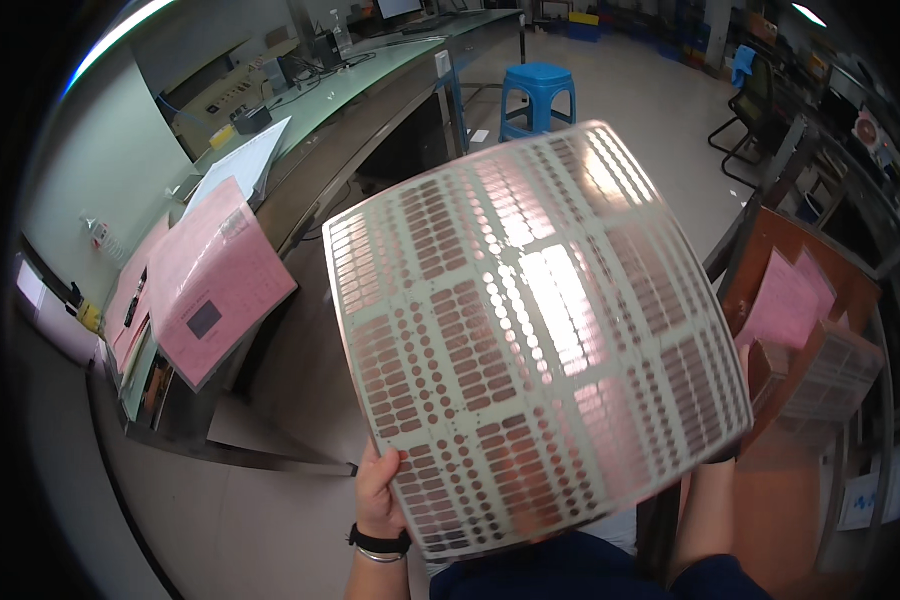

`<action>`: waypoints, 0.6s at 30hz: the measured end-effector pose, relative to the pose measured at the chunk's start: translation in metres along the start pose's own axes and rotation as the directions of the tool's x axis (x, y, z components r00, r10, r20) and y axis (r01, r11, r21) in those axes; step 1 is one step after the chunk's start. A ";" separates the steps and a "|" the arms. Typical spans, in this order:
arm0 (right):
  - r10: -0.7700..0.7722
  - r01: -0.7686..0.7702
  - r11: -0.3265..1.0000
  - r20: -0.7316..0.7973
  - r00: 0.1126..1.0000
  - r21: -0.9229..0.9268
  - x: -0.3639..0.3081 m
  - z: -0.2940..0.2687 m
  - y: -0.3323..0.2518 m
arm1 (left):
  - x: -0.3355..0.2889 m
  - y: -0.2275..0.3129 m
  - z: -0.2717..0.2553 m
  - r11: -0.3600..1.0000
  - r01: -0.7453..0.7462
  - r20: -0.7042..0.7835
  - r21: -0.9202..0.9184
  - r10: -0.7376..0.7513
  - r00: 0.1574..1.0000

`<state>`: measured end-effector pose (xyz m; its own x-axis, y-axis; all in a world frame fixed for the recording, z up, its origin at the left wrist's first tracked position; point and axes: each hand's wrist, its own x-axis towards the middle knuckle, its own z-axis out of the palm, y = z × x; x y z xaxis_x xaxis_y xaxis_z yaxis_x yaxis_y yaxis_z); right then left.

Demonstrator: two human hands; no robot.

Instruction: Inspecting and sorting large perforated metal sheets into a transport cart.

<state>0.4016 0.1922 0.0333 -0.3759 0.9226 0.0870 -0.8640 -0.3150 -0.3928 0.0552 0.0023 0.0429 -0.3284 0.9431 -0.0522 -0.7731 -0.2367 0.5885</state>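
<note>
A large, thin panel (450, 400) fills the middle of the view, tilted in the air in front of me. It is pale grey-green with rounded corners and covered in rows of coppery ovals and dots; light glares off its upper middle. My left hand (378, 495) grips its lower left edge, thumb on the front face and the other fingers mostly hidden behind. A black band circles that wrist. My right forearm (705, 525) rises behind the lower right corner, where the panel hides the right hand and its fingers.
Pink sheets in a clear sleeve (232, 300) lie on the left bench near a pen (135, 300). A long green-topped bench (370, 72) runs behind, with a blue stool (538, 92) beyond the panel. At right, a brown board (760, 245) bears pink papers (785, 300) and leaning panels (835, 380).
</note>
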 end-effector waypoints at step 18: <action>0.019 0.025 0.938 0.123 0.992 -0.346 -0.018 0.024 0.086 | -0.003 -0.060 0.045 0.982 -0.046 0.136 -0.185 0.072 0.988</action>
<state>0.3262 0.1436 0.0200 -0.4302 0.8821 0.1918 -0.7040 -0.1948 -0.6830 0.1271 0.0243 0.0437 -0.3060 0.9467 0.1004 -0.8442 -0.3186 0.4310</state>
